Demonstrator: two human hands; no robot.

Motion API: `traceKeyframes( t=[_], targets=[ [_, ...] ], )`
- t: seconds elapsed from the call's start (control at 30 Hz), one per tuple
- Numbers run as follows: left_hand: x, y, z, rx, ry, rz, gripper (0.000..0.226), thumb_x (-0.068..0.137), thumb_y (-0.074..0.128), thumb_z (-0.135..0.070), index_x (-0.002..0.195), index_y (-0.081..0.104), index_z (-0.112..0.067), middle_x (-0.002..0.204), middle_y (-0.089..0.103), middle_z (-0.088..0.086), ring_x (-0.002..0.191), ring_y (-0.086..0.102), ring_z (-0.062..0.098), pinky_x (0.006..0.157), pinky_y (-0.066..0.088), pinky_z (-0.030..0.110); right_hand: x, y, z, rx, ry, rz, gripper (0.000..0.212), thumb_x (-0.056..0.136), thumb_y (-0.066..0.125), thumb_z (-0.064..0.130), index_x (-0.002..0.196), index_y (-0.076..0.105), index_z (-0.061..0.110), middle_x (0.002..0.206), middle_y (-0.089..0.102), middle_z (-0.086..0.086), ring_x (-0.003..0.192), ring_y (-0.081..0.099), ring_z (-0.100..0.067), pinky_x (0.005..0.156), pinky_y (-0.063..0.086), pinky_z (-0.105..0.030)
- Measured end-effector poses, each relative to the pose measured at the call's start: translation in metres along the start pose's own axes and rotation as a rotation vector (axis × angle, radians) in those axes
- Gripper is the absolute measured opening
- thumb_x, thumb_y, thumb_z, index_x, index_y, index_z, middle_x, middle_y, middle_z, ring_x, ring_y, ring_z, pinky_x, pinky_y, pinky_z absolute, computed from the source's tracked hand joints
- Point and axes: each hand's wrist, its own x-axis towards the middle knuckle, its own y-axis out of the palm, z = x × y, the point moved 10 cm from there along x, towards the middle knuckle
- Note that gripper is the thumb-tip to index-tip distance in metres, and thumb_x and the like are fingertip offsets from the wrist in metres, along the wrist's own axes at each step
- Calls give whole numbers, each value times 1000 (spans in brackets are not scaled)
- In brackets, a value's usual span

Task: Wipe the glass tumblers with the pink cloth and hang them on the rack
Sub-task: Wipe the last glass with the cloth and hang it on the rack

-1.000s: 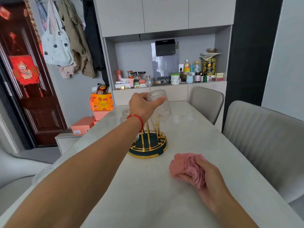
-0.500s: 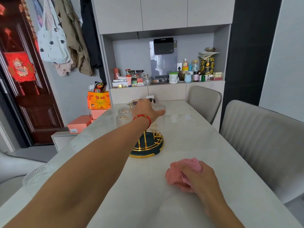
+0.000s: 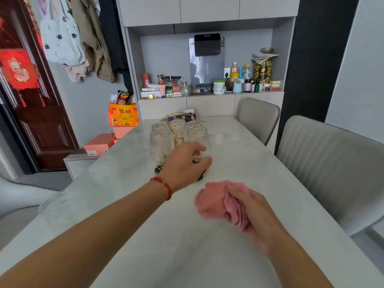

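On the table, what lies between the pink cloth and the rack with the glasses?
Only the left hand reaching to the rack; otherwise bare table separates it from the pink cloth, in the head view.

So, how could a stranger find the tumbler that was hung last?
On the pale table stands a gold rack of upturned glass tumblers. The one meant hangs at the front right, and only it has the left hand at its rim.

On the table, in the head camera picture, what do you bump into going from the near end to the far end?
Pink cloth held by the right hand → left hand → rack of upside-down glass tumblers → small dark patterned thing at the table's far edge.
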Motion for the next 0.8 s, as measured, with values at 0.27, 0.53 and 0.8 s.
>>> traceKeyframes(
  t=[0.27, 0.53, 0.8],
  targets=[
    [-125, 7, 64, -760, -464, 235, 26, 97, 70, -29, 113, 73, -9, 106, 78, 10, 104, 74, 30, 95, 59, 49, -27, 78, -30, 103, 127, 289, 47, 96, 61, 43, 123, 68, 5, 117, 72, -18, 97, 71, -27, 75, 62, -40],
    [-130, -106, 37, -45, -84, -53, 26, 100, 63, -26, 76, 56, -19, 69, 57, -4, 67, 51, 10, 55, 39, 13, -42, 69, -17, -418, -165, -264, 19, 92, 62, 18, 112, 63, 18, 105, 68, -5, 82, 72, -21, 80, 61, -50],
    [-163, -104, 32, -242, -155, 40, 22, 101, 56, -33, 94, 76, -25, 84, 77, -3, 79, 73, 14, 77, 62, 39, -68, 177, -47, 526, 209, 286, 75, 93, 53, 63, 131, 60, -1, 129, 64, -27, 124, 60, -40, 114, 38, -55]
  ],
)
